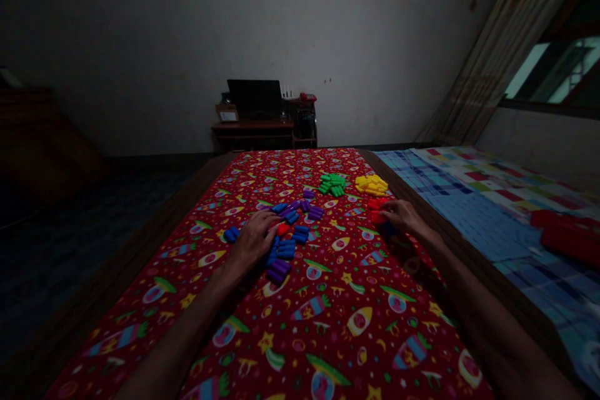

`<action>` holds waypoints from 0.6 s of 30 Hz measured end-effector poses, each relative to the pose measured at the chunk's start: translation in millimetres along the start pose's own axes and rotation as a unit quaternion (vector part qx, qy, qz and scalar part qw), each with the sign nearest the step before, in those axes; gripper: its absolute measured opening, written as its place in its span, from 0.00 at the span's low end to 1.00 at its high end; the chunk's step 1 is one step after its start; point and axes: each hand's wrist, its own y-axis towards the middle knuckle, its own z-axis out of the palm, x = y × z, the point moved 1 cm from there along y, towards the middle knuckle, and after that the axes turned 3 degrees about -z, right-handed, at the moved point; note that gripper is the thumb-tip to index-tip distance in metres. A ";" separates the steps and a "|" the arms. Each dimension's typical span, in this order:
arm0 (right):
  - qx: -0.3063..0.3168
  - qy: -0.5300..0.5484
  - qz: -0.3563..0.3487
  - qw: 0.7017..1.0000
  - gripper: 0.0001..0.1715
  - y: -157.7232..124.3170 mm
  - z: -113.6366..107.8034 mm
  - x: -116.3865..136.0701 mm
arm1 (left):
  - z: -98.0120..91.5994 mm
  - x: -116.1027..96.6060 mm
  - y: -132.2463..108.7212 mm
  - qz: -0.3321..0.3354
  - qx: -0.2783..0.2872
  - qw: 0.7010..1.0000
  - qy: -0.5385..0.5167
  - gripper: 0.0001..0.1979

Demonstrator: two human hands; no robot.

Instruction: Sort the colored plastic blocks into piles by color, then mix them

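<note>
My left hand [254,236] rests over a loose group of small cylinder-shaped pieces, its thumb apart from the bent fingers. Just beyond its fingertips lies a red piece [282,229], among blue pieces [286,249] and purple pieces [279,270]. On the right, my right hand [404,215] is at a small red pile [376,205], fingers drawn together at a red piece; its fingertips are partly hidden. A dark blue piece seems to lie in shadow beneath that hand. Further back are a green pile [332,184] and a yellow pile [372,185].
A red cloth [323,325] printed with rockets and stars covers the table. To the right is a bed with a checked cover [487,225] and red fabric [569,240]. A dark monitor [255,98] stands on a desk [253,131] by the far wall.
</note>
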 end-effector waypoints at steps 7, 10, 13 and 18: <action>0.036 0.357 -0.052 0.932 0.21 -15.0 11.7 69.4 | 1.0 -76.7 -6.2 -0.030 0.066 0.990 -0.118 0.18; 0.055 0.437 -0.091 0.893 0.20 -33.3 33.3 109.8 | 7.5 -101.2 -15.1 -0.075 0.157 0.971 -0.166 0.18; 0.060 0.450 -0.120 0.883 0.17 -43.5 48.3 129.0 | 11.8 -109.6 -23.4 -0.114 0.184 0.965 -0.148 0.21; -0.039 0.410 -0.077 0.908 0.19 -27.9 31.2 91.7 | 12.6 -100.8 -30.5 -0.071 0.164 0.982 -0.064 0.18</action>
